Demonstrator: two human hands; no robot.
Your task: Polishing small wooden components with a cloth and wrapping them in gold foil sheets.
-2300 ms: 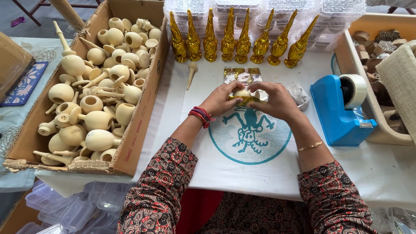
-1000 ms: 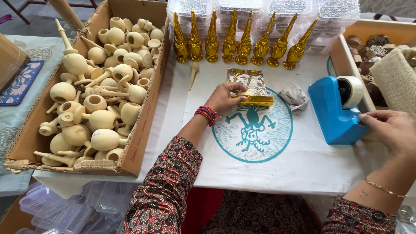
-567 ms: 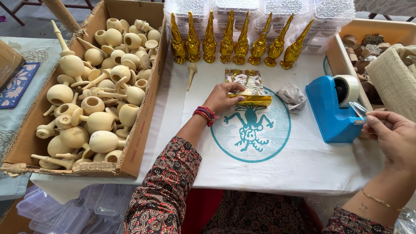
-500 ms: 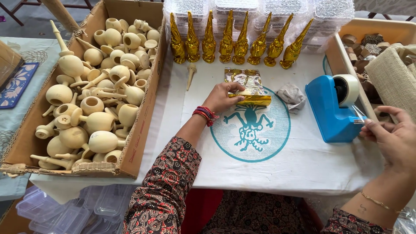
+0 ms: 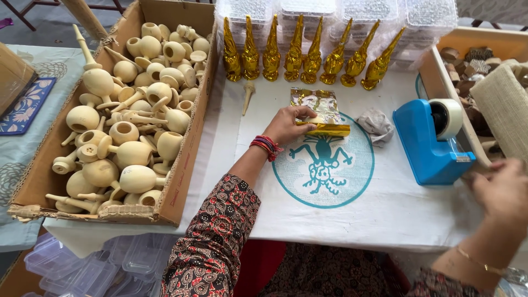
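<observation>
Far to the left of the left hand [image 5: 286, 124] sits a cardboard box [image 5: 181, 181] heaped with unpainted wooden rattles [image 5: 118, 132]. Under both hands lies a white cloth [image 5: 385, 220] printed with a teal round emblem. Just beyond the right hand [image 5: 503, 192] stands a blue tape dispenser [image 5: 432, 146]; that hand is blurred, so I cannot tell how its fingers are set. Beyond the left hand stands a row of gold-wrapped rattles [image 5: 308, 55]. The left hand's fingers are pressed down on a piece half-wrapped in gold foil [image 5: 324, 118]. Right of it lies a crumpled grey wad [image 5: 377, 122].
</observation>
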